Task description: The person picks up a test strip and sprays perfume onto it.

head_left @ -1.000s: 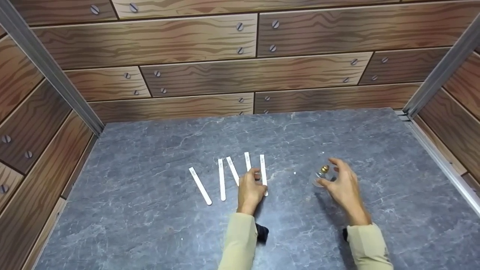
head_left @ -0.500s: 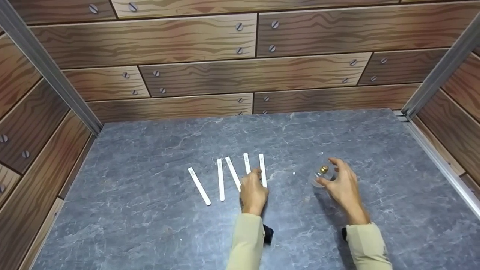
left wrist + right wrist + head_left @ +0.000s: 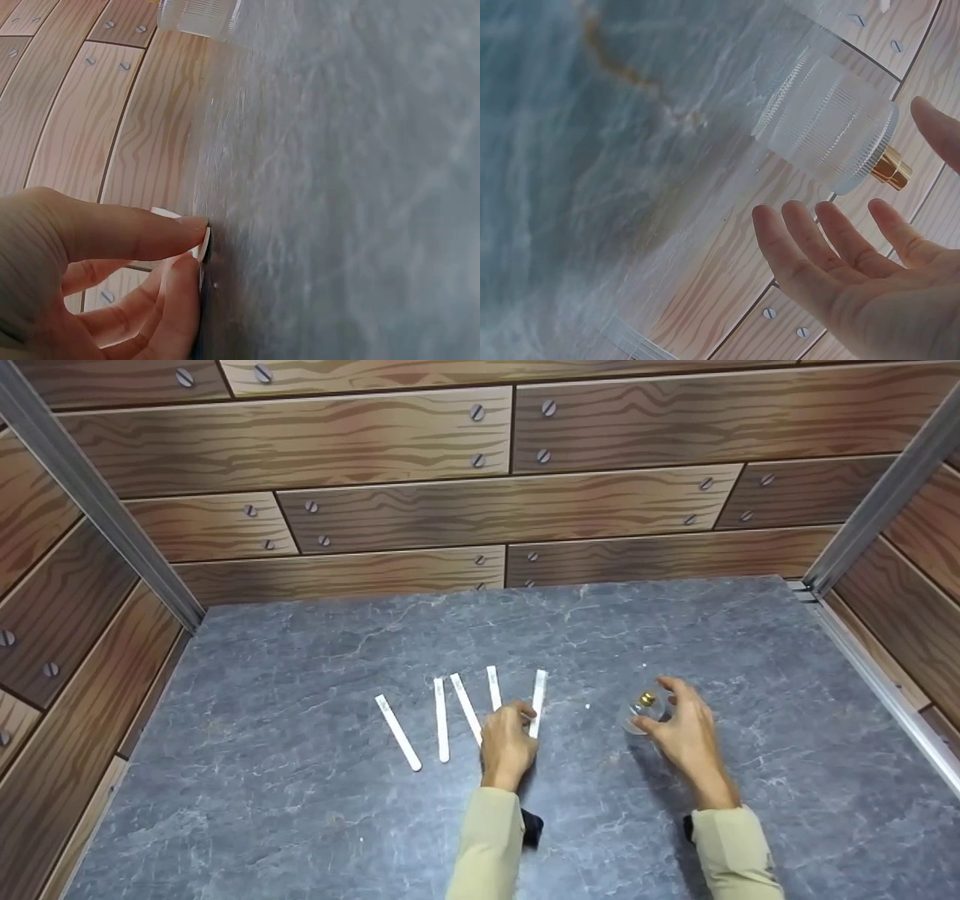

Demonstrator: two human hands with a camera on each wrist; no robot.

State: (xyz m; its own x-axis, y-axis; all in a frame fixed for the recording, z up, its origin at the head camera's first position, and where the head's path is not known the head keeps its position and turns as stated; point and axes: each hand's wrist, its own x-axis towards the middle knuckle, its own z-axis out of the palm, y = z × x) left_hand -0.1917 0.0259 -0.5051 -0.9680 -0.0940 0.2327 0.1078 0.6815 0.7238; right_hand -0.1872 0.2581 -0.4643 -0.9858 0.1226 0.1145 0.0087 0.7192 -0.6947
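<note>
My left hand [image 3: 510, 744] pinches the rightmost white paper test strip [image 3: 539, 690] between thumb and fingers. In the left wrist view this strip [image 3: 204, 246] shows its end at the fingertips, close to the tabletop. Its lower end is hidden by the hand in the head view. My right hand [image 3: 684, 735] is spread beside a clear ribbed glass perfume bottle [image 3: 829, 124] with a gold sprayer neck [image 3: 892, 168]. The right fingers appear apart from the bottle in the right wrist view. The bottle stands upright on the table.
Several more white strips lie left of my left hand: one strip [image 3: 398, 733] at far left, another strip [image 3: 442, 720], a slanted strip [image 3: 466, 706] and one partly covered strip [image 3: 493, 686]. The grey marbled tabletop [image 3: 300, 825] meets wood-patterned walls [image 3: 397, 480] and metal rails [image 3: 892, 697].
My left hand has shifted slightly right. The rightmost strip has turned, its far end swinging right. My right hand and the bottle stay in place.
</note>
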